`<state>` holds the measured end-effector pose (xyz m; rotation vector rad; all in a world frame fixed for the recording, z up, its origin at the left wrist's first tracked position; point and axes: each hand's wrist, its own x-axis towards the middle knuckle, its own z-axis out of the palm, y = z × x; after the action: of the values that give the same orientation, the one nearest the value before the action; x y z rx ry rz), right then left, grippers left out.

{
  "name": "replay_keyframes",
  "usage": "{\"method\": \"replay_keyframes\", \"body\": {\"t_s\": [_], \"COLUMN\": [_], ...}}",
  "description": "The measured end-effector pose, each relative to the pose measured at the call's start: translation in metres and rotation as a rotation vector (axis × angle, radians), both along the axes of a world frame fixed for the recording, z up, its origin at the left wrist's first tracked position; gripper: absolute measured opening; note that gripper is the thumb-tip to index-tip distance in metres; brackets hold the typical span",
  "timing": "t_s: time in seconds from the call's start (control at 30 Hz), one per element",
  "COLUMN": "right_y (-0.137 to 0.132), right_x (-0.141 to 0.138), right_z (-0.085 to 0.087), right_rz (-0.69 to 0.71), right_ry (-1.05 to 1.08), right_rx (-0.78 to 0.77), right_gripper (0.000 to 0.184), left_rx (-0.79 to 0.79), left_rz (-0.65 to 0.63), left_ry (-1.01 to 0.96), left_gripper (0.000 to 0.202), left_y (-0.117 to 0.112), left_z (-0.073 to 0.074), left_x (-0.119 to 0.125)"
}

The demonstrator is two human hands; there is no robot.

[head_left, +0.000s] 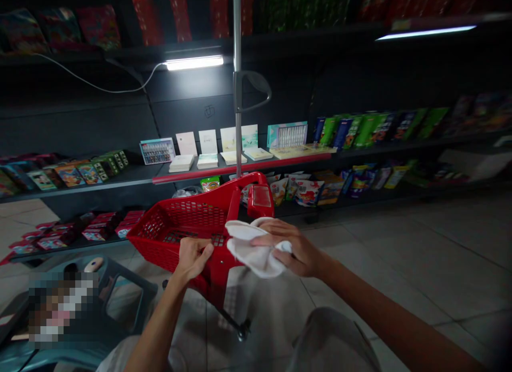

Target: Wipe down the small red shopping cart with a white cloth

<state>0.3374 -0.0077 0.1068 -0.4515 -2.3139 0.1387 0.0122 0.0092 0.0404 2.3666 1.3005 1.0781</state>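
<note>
White cloth (251, 250) filled the middle of my view, bunched under the person's right hand (290, 249), with the fingers (276, 243) spread over its top and pressing the folds together: a firm grasp, nothing released. Its left edge touched the side of a red plastic trolley basket (180, 223). The left hand (195, 259) was curled around the basket's rim, clenched on it. From where I sat, the cloth had reached only this stretch of the basket; the mesh wall beyond and the metal pole (238, 84) showed no cloth on them. Both forearms came in from the lower corners, bent inward, with the wrists close together above the basket. The basket stood tilted over a tiled floor (420, 265), a blue-grey plastic stool (128, 302) near its left side. Behind it ran dark shelves (244, 167) of boxed goods and cards.
</note>
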Motion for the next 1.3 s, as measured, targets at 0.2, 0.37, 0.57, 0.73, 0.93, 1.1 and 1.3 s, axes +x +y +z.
{"method": "replay_keyframes", "body": {"t_s": [0.2, 0.37, 0.57, 0.73, 0.93, 1.1, 1.3], "right_y": [0.041, 0.074, 0.064, 0.047, 0.025, 0.014, 0.054], "right_x": [0.031, 0.049, 0.041, 0.027, 0.018, 0.016, 0.042], "right_z": [-0.021, -0.032, -0.023, -0.012, -0.011, -0.021, -0.005], "right_rz": [-0.215, -0.331, -0.384, -0.384, -0.333, -0.29, -0.402], "right_ry": [0.064, 0.103, 0.149, 0.132, 0.135, 0.266, 1.449], "right_rx": [0.016, 0.031, 0.044, 0.108, 0.171, -0.001, -0.597], "right_gripper": [0.045, 0.045, 0.038, 0.034, 0.034, 0.029, 0.032], "left_rx": [-0.062, -0.016, 0.01, 0.026, -0.136, -0.404, -0.219], "left_rz": [-0.065, -0.123, -0.039, 0.029, 0.088, 0.144, 0.342], "left_ry": [-0.09, -0.153, -0.182, -0.356, -0.368, -0.479, -0.551], "left_gripper": [0.063, 0.061, 0.056, 0.039, 0.033, 0.052, 0.062], "left_y": [-0.013, -0.017, -0.012, -0.005, -0.002, -0.015, -0.04], "left_z": [0.003, 0.005, 0.004, 0.006, 0.014, 0.029, 0.067], "left_x": [-0.02, -0.038, -0.058, -0.073, -0.097, -0.12, -0.124]}}
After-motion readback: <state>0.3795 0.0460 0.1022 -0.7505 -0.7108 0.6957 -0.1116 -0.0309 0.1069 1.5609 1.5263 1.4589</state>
